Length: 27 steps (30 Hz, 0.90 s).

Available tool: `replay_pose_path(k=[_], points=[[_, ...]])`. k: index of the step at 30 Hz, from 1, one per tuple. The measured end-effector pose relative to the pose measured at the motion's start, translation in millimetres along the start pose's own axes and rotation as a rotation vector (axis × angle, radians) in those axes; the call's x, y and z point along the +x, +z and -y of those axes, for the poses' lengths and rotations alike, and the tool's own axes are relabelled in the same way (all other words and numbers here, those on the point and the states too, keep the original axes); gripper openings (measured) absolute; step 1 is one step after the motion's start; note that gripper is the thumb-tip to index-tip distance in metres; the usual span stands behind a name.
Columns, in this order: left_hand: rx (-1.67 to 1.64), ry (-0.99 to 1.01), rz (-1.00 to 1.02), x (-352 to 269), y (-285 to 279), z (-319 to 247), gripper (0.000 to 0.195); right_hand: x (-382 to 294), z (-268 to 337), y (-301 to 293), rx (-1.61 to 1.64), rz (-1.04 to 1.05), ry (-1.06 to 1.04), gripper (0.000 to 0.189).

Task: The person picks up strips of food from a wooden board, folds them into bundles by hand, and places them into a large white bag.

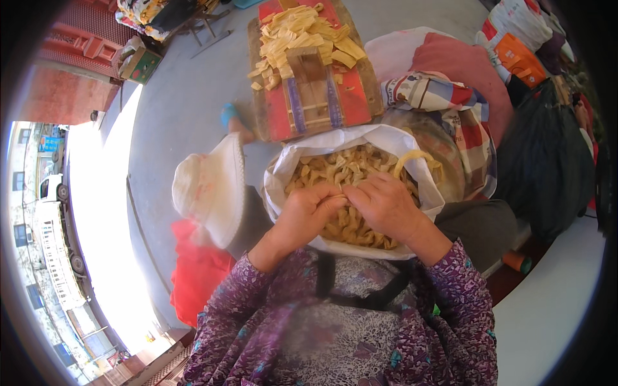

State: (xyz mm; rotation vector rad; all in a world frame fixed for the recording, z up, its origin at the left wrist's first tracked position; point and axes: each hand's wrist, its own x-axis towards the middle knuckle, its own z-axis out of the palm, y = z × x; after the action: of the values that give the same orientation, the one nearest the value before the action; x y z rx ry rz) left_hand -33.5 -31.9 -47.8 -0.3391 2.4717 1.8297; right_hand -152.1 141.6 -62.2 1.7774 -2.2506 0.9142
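My left hand (306,212) and my right hand (386,205) meet over an open white sack (338,137), fingertips almost touching. Both pinch a small pale strip (342,194), mostly hidden by the fingers. Inside the sack lie many twisted, yellowish-brown strips (357,224), of a material I cannot tell. A yellow looped strip (410,157) hangs over the sack's right rim. Beyond the sack stands a board with a red top (355,106), bearing a pile of flat, pale yellow strips (301,36) and a wooden block device (309,67) with purple bands.
A cream knitted hat (207,188) and red cloth (198,275) are at the left. Checked cloth (468,130), a pink-red bundle (454,62) and a black plastic bag (540,164) lie at the right. An orange spool (514,261) sits near my right side.
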Motion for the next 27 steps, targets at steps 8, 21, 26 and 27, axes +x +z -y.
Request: replay_pose_path(k=[8,21,26,27], points=[[-0.252,-0.404,0.231,-25,-35,-14,0.023,-10,-2,-34,-0.088,0.078,-0.082,0.023],[-0.905,-0.201,0.438,-70,-32,-65,0.023,-8,-12,-53,0.065,-0.063,-0.040,0.028],[-1.090,-0.001,0.354,-75,-39,-98,0.033,6,3,-51,0.299,-0.033,0.011,0.024],[-1.138,-0.022,0.326,-76,-41,-99,0.034,6,5,-48,0.324,0.004,0.049,0.023]])
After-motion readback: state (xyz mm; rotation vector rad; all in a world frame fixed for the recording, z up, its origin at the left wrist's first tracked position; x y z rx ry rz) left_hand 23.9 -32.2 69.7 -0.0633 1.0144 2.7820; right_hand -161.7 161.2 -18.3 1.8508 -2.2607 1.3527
